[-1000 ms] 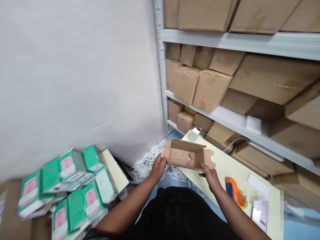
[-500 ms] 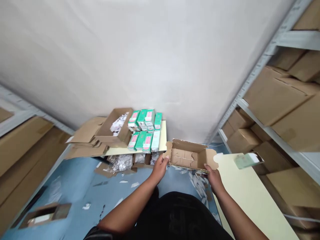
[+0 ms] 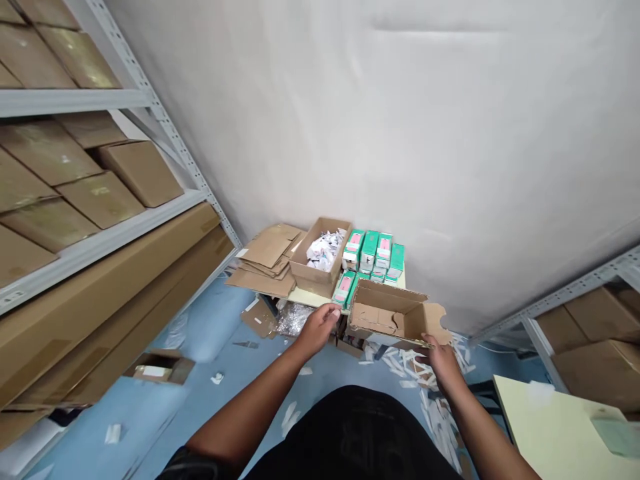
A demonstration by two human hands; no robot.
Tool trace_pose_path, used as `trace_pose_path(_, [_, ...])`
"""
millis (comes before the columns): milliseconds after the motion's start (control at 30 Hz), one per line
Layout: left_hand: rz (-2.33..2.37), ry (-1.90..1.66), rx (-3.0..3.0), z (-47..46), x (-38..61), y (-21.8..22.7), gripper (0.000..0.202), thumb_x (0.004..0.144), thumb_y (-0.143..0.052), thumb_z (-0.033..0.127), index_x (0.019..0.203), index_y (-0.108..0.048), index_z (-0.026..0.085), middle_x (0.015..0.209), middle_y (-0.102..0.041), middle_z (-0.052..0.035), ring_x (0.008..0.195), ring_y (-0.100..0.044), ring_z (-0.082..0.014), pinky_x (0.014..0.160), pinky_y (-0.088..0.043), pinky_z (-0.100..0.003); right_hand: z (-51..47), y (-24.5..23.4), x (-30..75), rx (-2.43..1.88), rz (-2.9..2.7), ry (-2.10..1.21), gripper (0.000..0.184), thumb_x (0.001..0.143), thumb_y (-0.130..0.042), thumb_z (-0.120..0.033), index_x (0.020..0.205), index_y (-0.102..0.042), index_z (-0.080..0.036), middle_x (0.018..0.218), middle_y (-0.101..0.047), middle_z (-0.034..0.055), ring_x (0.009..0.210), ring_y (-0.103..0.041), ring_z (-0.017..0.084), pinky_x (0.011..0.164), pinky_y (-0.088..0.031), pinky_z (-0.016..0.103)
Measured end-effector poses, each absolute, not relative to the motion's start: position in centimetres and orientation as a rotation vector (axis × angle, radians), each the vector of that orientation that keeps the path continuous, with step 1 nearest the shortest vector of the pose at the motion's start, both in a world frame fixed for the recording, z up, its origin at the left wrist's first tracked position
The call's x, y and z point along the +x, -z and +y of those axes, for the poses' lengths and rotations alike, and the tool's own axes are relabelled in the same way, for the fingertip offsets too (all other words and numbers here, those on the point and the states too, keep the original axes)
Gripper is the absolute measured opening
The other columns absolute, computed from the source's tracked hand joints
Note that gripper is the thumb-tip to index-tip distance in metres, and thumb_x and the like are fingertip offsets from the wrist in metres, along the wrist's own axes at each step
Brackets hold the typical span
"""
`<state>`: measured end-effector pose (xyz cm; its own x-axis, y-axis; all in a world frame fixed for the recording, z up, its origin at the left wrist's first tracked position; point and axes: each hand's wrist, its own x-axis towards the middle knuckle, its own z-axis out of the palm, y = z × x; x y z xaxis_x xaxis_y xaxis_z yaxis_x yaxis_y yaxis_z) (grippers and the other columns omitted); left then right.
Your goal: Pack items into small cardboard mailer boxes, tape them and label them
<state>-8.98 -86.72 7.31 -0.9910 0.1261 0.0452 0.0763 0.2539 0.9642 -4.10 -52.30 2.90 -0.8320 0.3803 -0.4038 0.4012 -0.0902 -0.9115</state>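
Head view, only one. Open carton (image 3: 385, 319) sits between the two hands, mouth up, slightly tilted, nothing seen inside. Right hand (image 3: 440, 360) grips its near right corner, thumb over the rim, other fingers curled below, partly hidden. Left hand (image 3: 320, 328) has fingers bent together at the carton's left end; cannot tell whether they pinch the cardboard or just sit beside it. Right end flap (image 3: 436, 321) sticks out just past the right thumb, loose.

Beyond the left fingertips: green boxes (image 3: 369, 250) in rows, some behind the carton's far wall; left of those, a carton of crumpled paper (image 3: 311, 275), then flattened cardboard (image 3: 270, 248), all on a pale table (image 3: 306, 297). Paper strips (image 3: 400, 363) on the floor, below the right fingers.

Step looks like holding the carton up two-handed. To do it well: seat the left fingers firmly, keep both ends level, pinch wall rather than flap, don't squeeze thin sides inward, keep the near edge clear of the green boxes.
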Motion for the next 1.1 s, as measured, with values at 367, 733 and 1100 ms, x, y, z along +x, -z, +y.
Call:
trace_pose_path(367, [2.809,-1.306,0.213,-97.8,-28.0,-10.3,0.03,0.088,-0.059,0.038,0.107,-0.073,0.019,0.108,-0.076,-0.0073,0.1,-0.068,-0.0249,0.09,-0.049,-0.032,-60.5,-2.4,-8.5,0.937,2.08,1.991,0.05,0.071,-0.073,-0.052,0.103,-0.069,-0.014,0.086,-0.077,0.0107,0.083,-0.078,0.031,0.062,-0.062,0.035])
trace_pose_path(733, [2.756,-0.739,-0.091,-96.6,-42.2,-3.4,0.078,0.061,-0.085,0.034,0.133,-0.059,0.017,0.137,-0.062,-0.0219,0.12,-0.063,-0.0367,0.093,-0.047,-0.035,-57.6,-1.4,-16.6,0.946,2.018,1.862,0.058,0.067,-0.075,-0.058,0.107,-0.071,-0.016,0.088,-0.078,0.0115,0.084,-0.078,0.034,0.063,-0.062,0.038])
trace_pose_path(1100, [2.744,-0.739,-0.165,-95.2,-50.1,0.6,0.084,0.074,-0.077,0.026,0.149,-0.041,0.011,0.152,-0.044,-0.0302,0.129,-0.057,-0.0399,0.1,-0.045,-0.042,-57.7,-1.5,-21.3,0.966,2.078,1.79,0.057,0.066,-0.076,-0.052,0.114,-0.072,-0.02,0.116,-0.076,0.0111,0.101,-0.073,0.035,0.065,-0.063,0.035])
